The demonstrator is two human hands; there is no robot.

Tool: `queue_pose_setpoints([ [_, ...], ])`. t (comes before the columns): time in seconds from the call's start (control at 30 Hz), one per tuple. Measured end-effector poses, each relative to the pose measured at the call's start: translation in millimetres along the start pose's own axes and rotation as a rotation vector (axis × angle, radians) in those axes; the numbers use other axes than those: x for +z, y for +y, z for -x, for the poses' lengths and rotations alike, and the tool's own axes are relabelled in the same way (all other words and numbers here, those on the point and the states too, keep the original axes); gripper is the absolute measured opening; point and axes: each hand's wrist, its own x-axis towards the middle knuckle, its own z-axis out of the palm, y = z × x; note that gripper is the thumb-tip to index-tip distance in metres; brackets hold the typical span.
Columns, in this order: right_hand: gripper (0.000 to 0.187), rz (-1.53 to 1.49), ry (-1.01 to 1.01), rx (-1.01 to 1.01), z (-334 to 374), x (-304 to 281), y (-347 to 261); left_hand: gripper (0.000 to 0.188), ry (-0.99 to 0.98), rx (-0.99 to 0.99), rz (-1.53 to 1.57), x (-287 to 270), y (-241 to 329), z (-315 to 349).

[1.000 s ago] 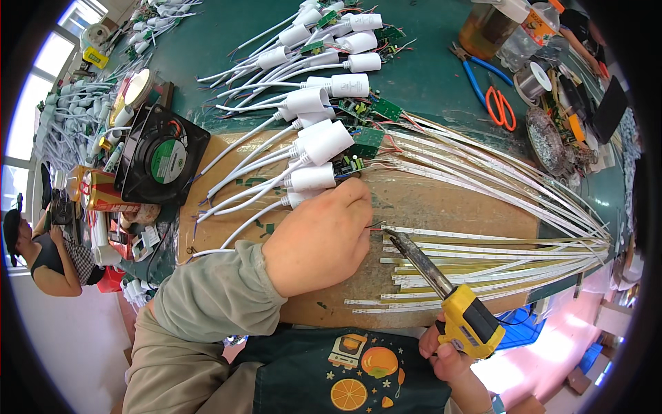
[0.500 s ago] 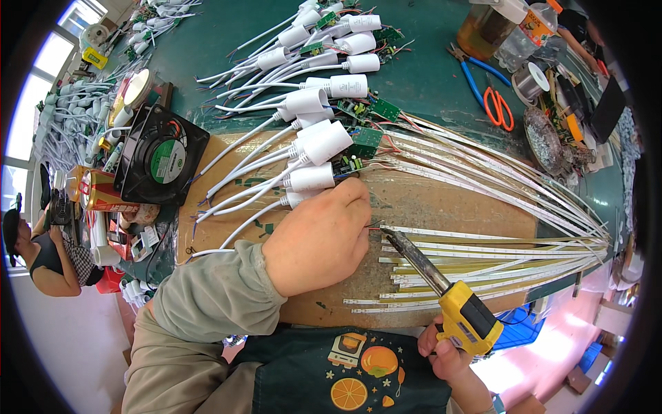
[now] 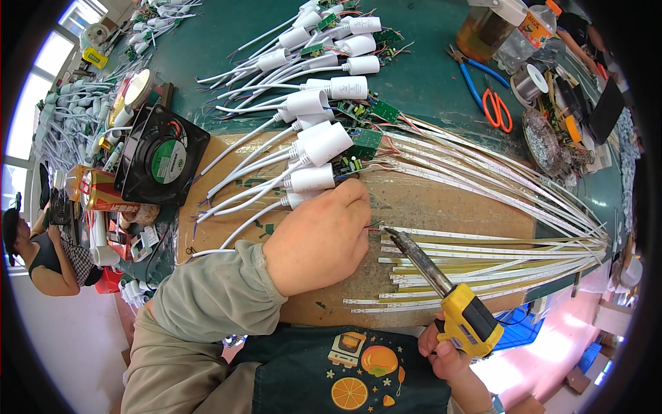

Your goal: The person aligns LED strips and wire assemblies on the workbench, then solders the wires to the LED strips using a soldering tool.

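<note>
My left hand (image 3: 318,234) is closed over the wooden board, its fingers pinched around thin wires (image 3: 374,228) whose ends poke out toward the strips. A white lamp cap (image 3: 301,199) lies partly under this hand, so what else the fingers hold is hidden. In my right hand (image 3: 445,350) is a yellow and black soldering gun (image 3: 470,319), gripped near its lower end. Its dark tip meets the wire ends at the left end of the topmost LED strip (image 3: 441,234) in the near bundle. More LED strips (image 3: 441,279) fan out below it.
White lamp caps (image 3: 327,143) with cables and green circuit boards (image 3: 366,141) lie beyond my left hand, several wired to LED strips (image 3: 469,172). A black fan (image 3: 162,155) stands left. Blue-handled pliers (image 3: 472,81), orange-handled scissors (image 3: 496,110) and a solder spool (image 3: 529,81) lie far right.
The soldering gun's tip has shifted very slightly right at the strip's end. My left hand keeps its place.
</note>
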Motion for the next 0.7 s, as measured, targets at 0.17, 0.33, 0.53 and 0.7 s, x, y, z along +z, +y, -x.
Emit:
queue_pose_setpoints([
  [0.17, 0.059, -0.001, 0.040, -0.022, 2.1, -2.8, -1.8, 0.012, -0.009, 0.024, 0.003, 0.4, -0.1, -0.9],
  [0.33, 0.059, 0.030, 0.026, -0.048, 2.4, -2.8, -1.1, 0.007, 0.012, -0.016, 0.013, 1.3, 0.6, 0.4],
  [0.53, 0.059, 0.083, 0.032, -0.071, 4.2, -6.8, 2.6, 0.007, 0.015, -0.004, 0.008, 1.3, 0.7, -0.4],
  [0.7, 0.058, 0.050, 0.069, -0.073, 5.6, -8.5, -0.3, 0.007, 0.019, -0.010, 0.012, 1.6, 0.9, -0.1],
])
